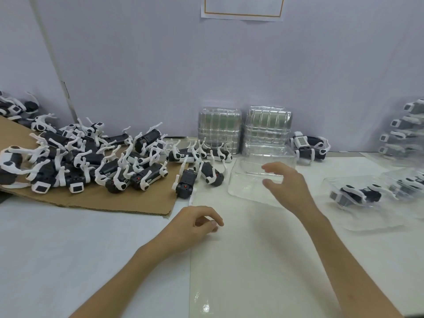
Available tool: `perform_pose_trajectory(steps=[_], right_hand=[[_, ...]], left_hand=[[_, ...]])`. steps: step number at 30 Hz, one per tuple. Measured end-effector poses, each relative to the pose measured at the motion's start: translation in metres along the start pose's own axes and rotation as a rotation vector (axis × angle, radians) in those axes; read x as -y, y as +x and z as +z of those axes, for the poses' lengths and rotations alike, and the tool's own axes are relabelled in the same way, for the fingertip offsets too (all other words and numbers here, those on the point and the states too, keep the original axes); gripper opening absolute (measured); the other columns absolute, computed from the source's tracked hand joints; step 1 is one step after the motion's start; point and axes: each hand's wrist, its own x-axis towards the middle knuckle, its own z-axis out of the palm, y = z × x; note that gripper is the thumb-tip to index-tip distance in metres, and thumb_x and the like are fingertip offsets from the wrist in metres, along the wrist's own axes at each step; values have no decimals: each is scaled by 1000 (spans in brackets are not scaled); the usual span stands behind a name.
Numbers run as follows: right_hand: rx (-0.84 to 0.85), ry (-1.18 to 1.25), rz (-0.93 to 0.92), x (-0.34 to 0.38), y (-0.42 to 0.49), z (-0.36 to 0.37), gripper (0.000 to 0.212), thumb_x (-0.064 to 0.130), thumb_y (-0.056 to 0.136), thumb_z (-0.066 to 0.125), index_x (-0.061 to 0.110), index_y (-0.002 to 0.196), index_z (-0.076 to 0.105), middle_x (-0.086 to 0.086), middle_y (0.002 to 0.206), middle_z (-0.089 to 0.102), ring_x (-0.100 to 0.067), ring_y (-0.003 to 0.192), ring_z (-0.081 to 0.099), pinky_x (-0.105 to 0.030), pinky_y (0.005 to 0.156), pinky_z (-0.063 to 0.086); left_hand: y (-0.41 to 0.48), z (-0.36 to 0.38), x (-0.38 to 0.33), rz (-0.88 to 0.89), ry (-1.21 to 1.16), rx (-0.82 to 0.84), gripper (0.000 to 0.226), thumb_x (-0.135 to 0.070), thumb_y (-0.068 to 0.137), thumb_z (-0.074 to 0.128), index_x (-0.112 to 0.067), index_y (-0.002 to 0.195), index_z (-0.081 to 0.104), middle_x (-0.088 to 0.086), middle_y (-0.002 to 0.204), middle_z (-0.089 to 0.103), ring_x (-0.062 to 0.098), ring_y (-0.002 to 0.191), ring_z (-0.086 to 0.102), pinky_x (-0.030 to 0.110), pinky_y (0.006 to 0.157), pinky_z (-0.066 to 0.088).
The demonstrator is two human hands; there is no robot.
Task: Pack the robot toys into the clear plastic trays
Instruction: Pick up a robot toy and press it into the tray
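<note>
Robot toys (pixel 91 161), black-bodied with white legs, lie in a loose heap on a cardboard sheet (pixel 128 203) to the left of and beyond the left hand (pixel 195 223); a few stragglers (pixel 207 173) lie off the sheet, between the heap and the right hand (pixel 286 184). The left hand's fingers (pixel 213 222) are loosely curled and hold nothing, low over the white worktop (pixel 68 249). The right hand's fingers (pixel 273 167) are spread apart and relaxed, thumb well separated, over the near part of an empty clear plastic tray (pixel 250 177); contact with the tray cannot be judged. Beyond these fingers, against the wall, stand two stacks of empty trays (pixel 220 129), and to their right one toy stands upright (pixel 309 145). To the right of the right hand, a packed tray (pixel 358 196) holds a single toy, with further filled trays (pixel 406 134) piled at the frame edge, blurred. A paper notice (pixel 243 8) hangs on the wall above.
</note>
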Motion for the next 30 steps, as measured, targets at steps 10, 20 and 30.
perform_pose_trajectory(steps=[10, 20, 30], right_hand=[[-218, -263, -65, -10, -1, 46, 19, 16, 90, 67, 23, 107, 67, 5, 99, 65, -23, 99, 58, -33, 83, 29], [-296, 47, -591, 22, -21, 54, 25, 19, 91, 71, 14, 115, 66, 7, 89, 58, -10, 72, 54, -21, 64, 47], [-50, 83, -641, 34, -35, 66, 34, 39, 93, 65, 18, 119, 66, 12, 86, 58, -9, 66, 55, -21, 62, 47]], left_hand=[[5, -3, 5, 3, -151, 66, 22, -7, 98, 55, -24, 99, 71, -5, 99, 75, 10, 97, 71, 29, 92, 54], [7, -12, 0, -58, -444, -103, 25, -22, 96, 66, -24, 120, 60, -9, 112, 73, 18, 96, 73, 26, 77, 55], [5, -17, -3, 15, -458, -269, 14, -36, 88, 69, -27, 81, 77, 1, 90, 78, 9, 72, 66, 16, 63, 50]])
